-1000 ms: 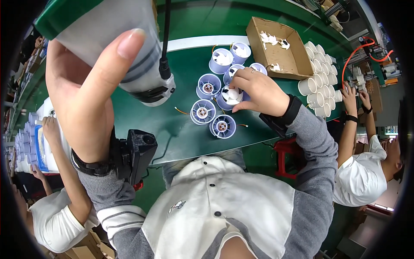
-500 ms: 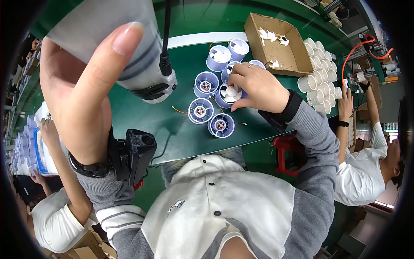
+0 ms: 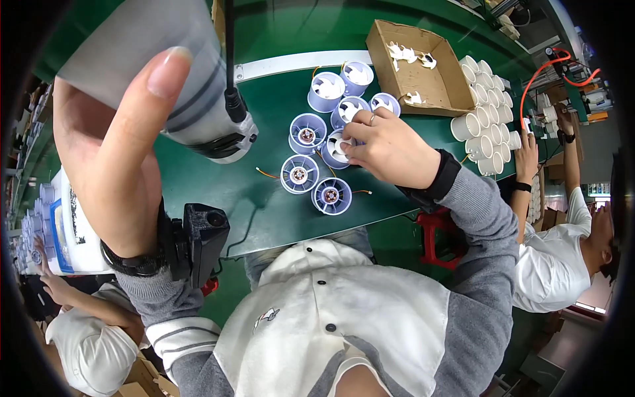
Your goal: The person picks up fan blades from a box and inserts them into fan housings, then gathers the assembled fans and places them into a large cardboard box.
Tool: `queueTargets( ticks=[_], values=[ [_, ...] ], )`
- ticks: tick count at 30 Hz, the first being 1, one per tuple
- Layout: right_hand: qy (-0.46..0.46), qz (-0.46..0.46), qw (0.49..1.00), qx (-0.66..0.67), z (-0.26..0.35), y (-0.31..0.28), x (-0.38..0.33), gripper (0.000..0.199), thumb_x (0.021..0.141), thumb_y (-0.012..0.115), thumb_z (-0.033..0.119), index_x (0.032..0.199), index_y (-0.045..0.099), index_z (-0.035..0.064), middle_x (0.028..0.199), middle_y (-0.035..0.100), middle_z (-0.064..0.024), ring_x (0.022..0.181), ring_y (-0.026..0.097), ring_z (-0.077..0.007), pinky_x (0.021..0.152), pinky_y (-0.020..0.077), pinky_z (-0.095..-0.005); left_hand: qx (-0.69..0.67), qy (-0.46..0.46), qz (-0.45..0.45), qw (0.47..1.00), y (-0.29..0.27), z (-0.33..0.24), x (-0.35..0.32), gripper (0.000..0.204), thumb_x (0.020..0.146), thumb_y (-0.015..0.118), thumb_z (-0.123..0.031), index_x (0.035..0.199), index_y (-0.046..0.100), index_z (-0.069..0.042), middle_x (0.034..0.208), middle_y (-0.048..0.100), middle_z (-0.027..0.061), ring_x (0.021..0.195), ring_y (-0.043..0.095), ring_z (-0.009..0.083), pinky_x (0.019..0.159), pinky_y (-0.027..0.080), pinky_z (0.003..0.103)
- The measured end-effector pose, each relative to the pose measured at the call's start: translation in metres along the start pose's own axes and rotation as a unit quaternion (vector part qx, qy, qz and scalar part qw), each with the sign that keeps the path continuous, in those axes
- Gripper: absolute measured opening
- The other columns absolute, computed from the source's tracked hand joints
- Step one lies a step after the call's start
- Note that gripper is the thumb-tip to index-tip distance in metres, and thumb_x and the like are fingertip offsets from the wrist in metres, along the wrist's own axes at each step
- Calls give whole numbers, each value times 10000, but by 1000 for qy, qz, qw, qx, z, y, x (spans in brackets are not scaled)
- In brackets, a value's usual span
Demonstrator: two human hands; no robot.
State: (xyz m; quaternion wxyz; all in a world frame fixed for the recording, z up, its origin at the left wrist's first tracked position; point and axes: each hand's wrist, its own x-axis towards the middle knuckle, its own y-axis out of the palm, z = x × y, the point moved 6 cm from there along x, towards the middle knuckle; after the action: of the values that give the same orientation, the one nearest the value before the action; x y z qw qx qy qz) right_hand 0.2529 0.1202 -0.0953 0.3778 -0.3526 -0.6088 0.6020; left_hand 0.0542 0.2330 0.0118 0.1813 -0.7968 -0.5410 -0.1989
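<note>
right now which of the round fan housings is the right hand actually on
The right hand is on the fan housing in the middle of the cluster, its fingertips pressing a white impeller into it. The two nearest the person show bare motor hubs and lie untouched.

A single head-worn fisheye view looks steeply down, close over the person's chest, at the green bench (image 3: 264, 205) mid-frame.
</note>
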Motion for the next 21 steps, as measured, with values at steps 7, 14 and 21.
queueTargets(
  ticks=[7,14,21],
  values=[
    [-4,18,999,34,-1,0,1,95,643,624,118,722,600,71,806,541,-20,820,490,-178,671,375,-306,-10,11,3,1000,2,-2,-1,389,785,572,-117,1111,410,20,1087,482,144,1026,465,224,906,335,335],
    [-43,25,999,-5,-7,2,17,71,616,599,116,668,575,74,734,535,-16,797,500,-175,662,398,-301,-3,4,4,1000,4,-7,0,395,781,578,-131,1103,411,23,1084,483,149,1028,465,231,909,333,337],
    [-14,61,995,-80,-1,16,25,46,614,571,116,644,566,82,686,514,-30,773,513,-181,674,418,-298,34,10,9,999,2,-12,-1,439,762,609,-188,1095,415,23,1071,485,150,1027,466,245,922,321,342]
  ],
)
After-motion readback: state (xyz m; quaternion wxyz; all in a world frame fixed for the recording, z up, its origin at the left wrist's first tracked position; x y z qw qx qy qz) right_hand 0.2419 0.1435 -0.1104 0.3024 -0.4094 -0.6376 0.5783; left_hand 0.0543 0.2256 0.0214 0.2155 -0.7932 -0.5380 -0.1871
